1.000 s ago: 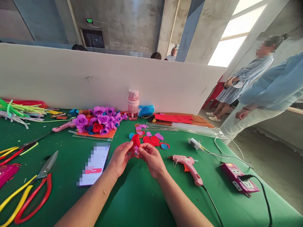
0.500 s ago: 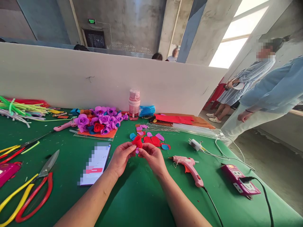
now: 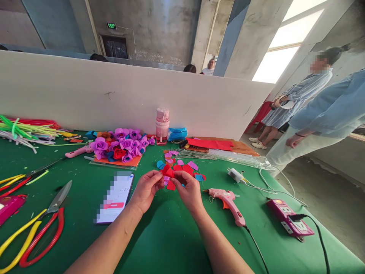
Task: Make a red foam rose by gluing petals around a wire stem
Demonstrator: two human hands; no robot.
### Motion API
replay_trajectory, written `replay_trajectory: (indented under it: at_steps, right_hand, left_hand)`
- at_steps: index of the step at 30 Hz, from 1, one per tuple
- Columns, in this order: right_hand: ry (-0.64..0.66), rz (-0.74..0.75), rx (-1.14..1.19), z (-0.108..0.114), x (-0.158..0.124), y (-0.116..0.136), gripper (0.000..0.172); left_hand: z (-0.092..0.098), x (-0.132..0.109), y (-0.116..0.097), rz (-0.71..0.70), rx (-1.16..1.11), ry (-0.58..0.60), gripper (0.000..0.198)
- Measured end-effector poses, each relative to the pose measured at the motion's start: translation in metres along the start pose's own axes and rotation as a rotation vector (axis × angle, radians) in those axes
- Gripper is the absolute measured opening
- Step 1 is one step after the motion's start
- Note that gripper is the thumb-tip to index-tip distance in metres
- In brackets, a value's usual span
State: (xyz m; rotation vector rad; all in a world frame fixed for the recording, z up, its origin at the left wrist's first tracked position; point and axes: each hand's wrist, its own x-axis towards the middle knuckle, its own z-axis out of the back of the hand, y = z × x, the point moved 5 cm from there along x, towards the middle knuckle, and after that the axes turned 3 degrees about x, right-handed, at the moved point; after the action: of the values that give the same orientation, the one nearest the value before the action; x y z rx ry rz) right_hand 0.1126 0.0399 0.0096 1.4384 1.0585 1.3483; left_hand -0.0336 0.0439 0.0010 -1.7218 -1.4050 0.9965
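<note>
Between my fingertips is a small red petal piece (image 3: 167, 171), curled and held above the green table. My left hand (image 3: 148, 188) pinches its left side with thumb and forefinger. From the right, my right hand (image 3: 188, 189) grips the other side, partly covering it. Loose purple, red and blue petals (image 3: 192, 166) lie just beyond my hands. A pink glue gun (image 3: 227, 199) rests to the right of my right hand, its nozzle toward my hands. Left of my left hand lies a phone (image 3: 116, 201) with its screen lit.
Finished purple and red flowers (image 3: 122, 144) are heaped at the back left, near a pink bottle (image 3: 162, 127). Scissors (image 3: 48, 220) lie at the left front. A magenta power box (image 3: 289, 219) with cables sits at right. A white partition (image 3: 128, 95) borders the table; two people stand at right.
The red piece has turned from upright to a more sideways, flatter shape between my fingers. My right hand has shifted slightly, and another red piece now shows below the held one.
</note>
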Motion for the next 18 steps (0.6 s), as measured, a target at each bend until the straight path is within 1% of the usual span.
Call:
replay_trajectory:
  at_steps: [2,4,7,10,14,18]
  right_hand:
    - [0.009,-0.03,0.096,0.0,0.001,-0.002,0.013]
    - [0.03,-0.064,0.233,-0.002,0.002,-0.003,0.018]
    - [0.035,-0.12,0.429,-0.006,0.0,-0.004,0.019]
    - [0.019,-0.195,0.556,-0.013,-0.004,-0.006,0.02]
    - [0.039,-0.258,0.617,-0.021,-0.009,-0.008,0.019]
    - [0.088,-0.252,0.58,-0.02,-0.009,-0.004,0.021]
  left_hand:
    - [0.001,0.0,-0.002,-0.021,0.013,-0.024,0.022]
    - [-0.001,-0.002,-0.005,-0.058,0.087,-0.027,0.02]
    - [-0.01,-0.006,-0.007,-0.143,0.248,0.021,0.019]
    - [-0.018,-0.009,-0.004,-0.211,0.346,0.062,0.024]
    - [-0.021,-0.009,0.003,-0.208,0.39,0.114,0.023]
    - [-0.017,-0.009,0.003,-0.197,0.421,0.071,0.02]
